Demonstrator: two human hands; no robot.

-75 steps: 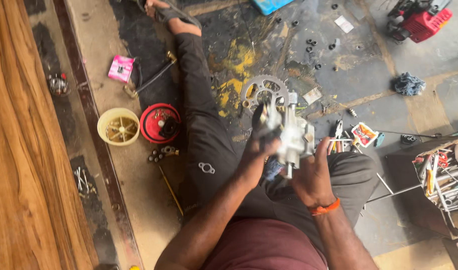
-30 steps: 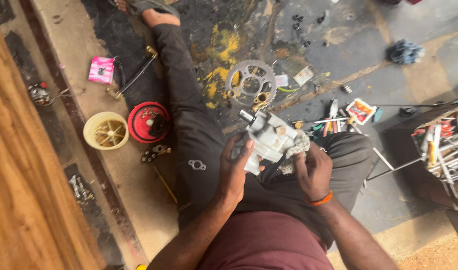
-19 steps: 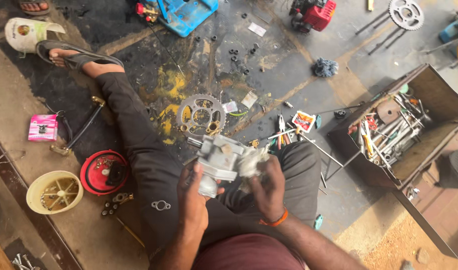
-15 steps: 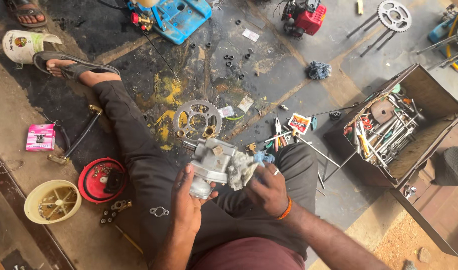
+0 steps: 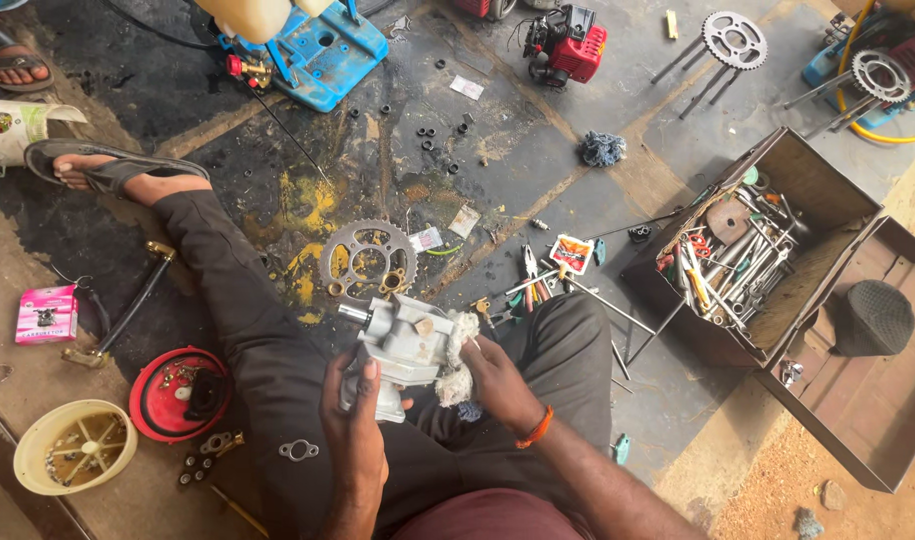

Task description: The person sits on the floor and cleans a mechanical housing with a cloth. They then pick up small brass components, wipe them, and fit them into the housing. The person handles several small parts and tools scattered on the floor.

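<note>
Fingers of left hand [image 5: 356, 415] wrap grey engine casing [image 5: 403, 345]; right hand [image 5: 493, 378] pinches white rag [image 5: 460, 362] at its 3 o'clock.

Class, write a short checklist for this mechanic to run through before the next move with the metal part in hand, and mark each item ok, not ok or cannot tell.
1. Left hand grips the grey metal housing firmly: ok.
2. Right hand presses the white rag against the housing: ok.
3. Housing wiped clean: cannot tell.
4. Open toolbox on the person's right: ok.
5. Floor free of loose parts: not ok, sprocket and pliers lie ahead.
</note>
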